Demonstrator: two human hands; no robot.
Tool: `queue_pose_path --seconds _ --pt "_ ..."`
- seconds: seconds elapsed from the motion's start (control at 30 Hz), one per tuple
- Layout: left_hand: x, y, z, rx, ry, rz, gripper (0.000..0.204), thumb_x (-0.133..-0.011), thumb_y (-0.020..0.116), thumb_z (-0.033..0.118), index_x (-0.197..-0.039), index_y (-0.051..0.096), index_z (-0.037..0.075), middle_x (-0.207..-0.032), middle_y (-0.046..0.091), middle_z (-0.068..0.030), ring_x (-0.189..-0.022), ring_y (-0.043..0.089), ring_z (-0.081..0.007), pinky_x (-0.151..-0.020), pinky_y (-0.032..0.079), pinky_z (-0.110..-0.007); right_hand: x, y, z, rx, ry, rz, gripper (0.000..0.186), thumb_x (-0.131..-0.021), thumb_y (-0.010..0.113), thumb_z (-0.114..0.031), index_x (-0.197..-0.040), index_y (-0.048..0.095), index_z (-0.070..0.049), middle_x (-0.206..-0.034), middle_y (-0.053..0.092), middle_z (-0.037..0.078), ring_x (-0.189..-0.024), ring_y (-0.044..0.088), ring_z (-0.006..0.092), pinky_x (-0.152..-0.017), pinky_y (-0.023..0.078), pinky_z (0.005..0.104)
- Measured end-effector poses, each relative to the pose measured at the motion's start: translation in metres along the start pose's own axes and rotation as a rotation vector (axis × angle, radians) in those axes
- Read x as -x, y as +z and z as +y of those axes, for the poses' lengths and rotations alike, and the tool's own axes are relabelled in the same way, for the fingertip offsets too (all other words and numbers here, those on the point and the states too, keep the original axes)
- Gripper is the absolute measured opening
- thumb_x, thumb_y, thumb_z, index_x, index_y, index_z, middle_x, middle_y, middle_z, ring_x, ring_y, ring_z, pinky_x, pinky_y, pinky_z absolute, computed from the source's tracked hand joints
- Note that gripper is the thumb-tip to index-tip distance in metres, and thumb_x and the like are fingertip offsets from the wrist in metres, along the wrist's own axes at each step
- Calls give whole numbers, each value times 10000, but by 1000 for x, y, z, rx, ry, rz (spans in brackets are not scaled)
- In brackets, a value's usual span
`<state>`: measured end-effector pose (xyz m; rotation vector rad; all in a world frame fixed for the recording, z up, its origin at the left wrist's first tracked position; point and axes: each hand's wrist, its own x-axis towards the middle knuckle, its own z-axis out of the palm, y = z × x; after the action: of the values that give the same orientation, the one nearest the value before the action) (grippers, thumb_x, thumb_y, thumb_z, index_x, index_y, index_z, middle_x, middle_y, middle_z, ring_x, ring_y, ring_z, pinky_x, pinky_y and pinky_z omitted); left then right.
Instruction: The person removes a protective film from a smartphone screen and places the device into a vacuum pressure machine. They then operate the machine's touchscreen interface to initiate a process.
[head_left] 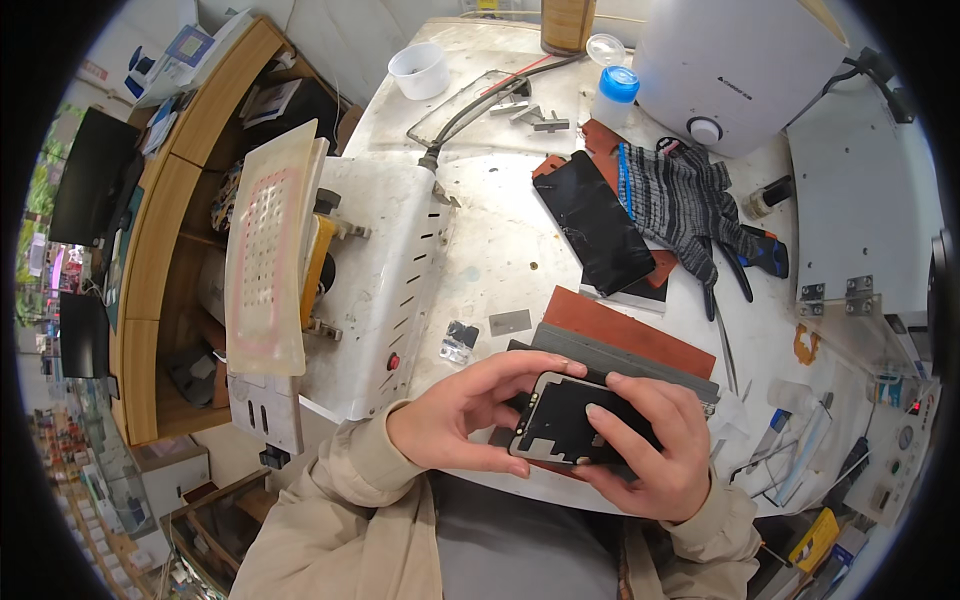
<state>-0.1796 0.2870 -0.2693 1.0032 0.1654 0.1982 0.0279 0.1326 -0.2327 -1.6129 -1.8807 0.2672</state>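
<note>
Low in the middle of the view, both my hands hold a phone screen (562,412), its black back side turned up, with a pale rim and bare silvery patches at one end. My left hand (450,412) grips the left end, thumb at the lower corner and fingers along the upper edge. Curled over the right end is my right hand (662,435), with one fingertip resting on the black surface. Part of the screen is hidden under the right fingers. Just beyond it lie a dark grey pad (570,345) and a red-brown mat (640,330) on the white table (490,260).
A white machine (375,270) with a raised pale plate stands left. Farther right lie a dark, cracked-looking panel (595,225) and a striped knit glove (675,190). A blue-capped bottle (617,88), white tub (420,72) and large white appliance (740,70) stand at the back. Tweezers and tools lie right.
</note>
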Motion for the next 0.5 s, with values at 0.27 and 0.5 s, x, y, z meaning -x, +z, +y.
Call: queue_pose_path --seconds 0.27,0.5 --pt "0 1 0 -9 13 5 886 -730 826 -43 -1469 344 40 -1512 358 -181 -1385 405 -252 -1075 463 -377 1 0 0 3 3 -4 541 -682 840 -255 -1177 678 -110 -1237 612 142 -1018 618 309 -771 490 393" --pt "-1 -2 -1 -42 38 -43 874 -765 778 -71 -1492 314 66 -1534 319 -157 -1375 407 -256 -1020 514 -358 1 0 0 3 7 -2 543 -680 842 -259 -1176 679 -109 -1234 613 139 -1015 621 308 -768 490 389"
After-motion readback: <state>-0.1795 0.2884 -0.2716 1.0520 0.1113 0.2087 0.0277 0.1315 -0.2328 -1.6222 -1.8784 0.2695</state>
